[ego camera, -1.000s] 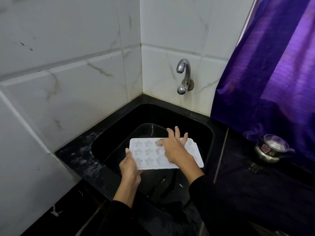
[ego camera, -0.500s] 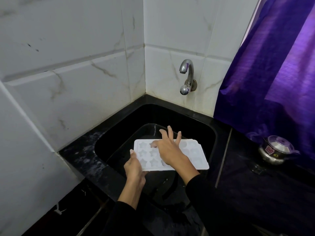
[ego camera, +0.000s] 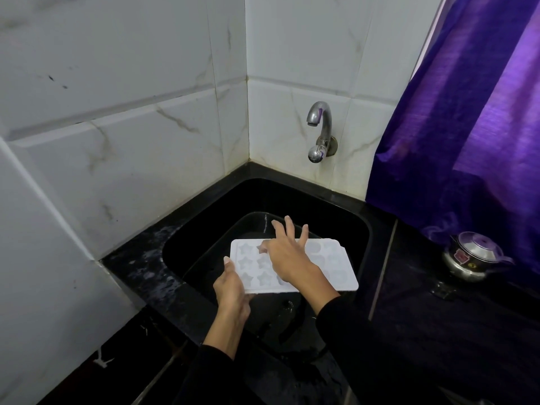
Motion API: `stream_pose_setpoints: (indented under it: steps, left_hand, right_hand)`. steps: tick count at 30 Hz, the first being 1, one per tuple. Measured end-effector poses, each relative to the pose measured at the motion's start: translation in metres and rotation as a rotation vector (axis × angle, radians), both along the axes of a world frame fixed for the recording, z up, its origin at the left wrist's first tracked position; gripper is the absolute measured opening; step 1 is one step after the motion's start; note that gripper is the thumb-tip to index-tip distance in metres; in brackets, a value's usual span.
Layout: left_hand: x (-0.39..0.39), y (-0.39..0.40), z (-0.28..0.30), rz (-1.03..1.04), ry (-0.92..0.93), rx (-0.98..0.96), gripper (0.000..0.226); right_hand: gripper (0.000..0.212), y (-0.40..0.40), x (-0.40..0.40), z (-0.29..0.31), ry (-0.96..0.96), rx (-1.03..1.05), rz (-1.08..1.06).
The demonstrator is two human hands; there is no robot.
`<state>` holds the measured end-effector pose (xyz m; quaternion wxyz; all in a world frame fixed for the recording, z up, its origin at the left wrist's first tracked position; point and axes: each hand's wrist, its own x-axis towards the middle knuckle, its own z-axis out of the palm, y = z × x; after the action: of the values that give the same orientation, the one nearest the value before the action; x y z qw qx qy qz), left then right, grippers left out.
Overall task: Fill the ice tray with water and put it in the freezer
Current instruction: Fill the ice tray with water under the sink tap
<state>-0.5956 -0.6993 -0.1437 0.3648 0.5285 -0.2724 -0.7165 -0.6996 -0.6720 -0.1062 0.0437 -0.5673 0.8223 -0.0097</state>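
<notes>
A white ice tray (ego camera: 336, 273) with star-shaped and rounded moulds is held level above the black sink (ego camera: 204, 229). My left hand (ego camera: 232, 287) grips its near left corner, thumb on top. My right hand (ego camera: 287, 254) lies flat across the middle of the tray with fingers spread and straight, the thumb touching a star mould. The metal tap (ego camera: 320, 130) sticks out of the tiled wall behind the sink; no water runs from it. My right hand hides the middle moulds.
White marble-look tiles form the corner on the left and behind. A black stone counter (ego camera: 438, 331) surrounds the sink. A small steel lidded pot (ego camera: 470, 258) stands on the counter at the right, under a purple curtain (ego camera: 467, 127).
My right hand has slid a little leftward over the tray and its fingers have spread. The tray and left hand have kept their place over the sink.
</notes>
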Motion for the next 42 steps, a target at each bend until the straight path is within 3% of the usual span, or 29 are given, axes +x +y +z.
stream_pose_setpoints:
  steps: [14, 22, 25, 31, 42]
  left_hand:
    - [0.002, -0.002, -0.002, 0.04, 0.013, 0.0, 0.033]
    - [0.005, -0.003, -0.004, 0.035, -0.014, 0.001, 0.035]
    - [0.006, -0.002, -0.002, 0.041, -0.01, -0.009, 0.035]
    - [0.006, -0.002, 0.0, 0.036, -0.001, -0.013, 0.036]
    - [0.008, 0.001, 0.002, 0.04, 0.019, -0.005, 0.036]
  right_hand:
    - [0.069, -0.005, 0.004, 0.001, 0.017, 0.029, 0.03]
    - [0.057, -0.007, 0.008, 0.002, -0.049, -0.036, 0.039]
    - [0.062, -0.011, 0.015, 0.005, -0.095, -0.076, 0.088]
    - [0.073, -0.021, 0.026, 0.005, -0.029, 0.033, 0.131]
    - [0.051, -0.023, 0.027, 0.007, 0.039, 0.02, 0.145]
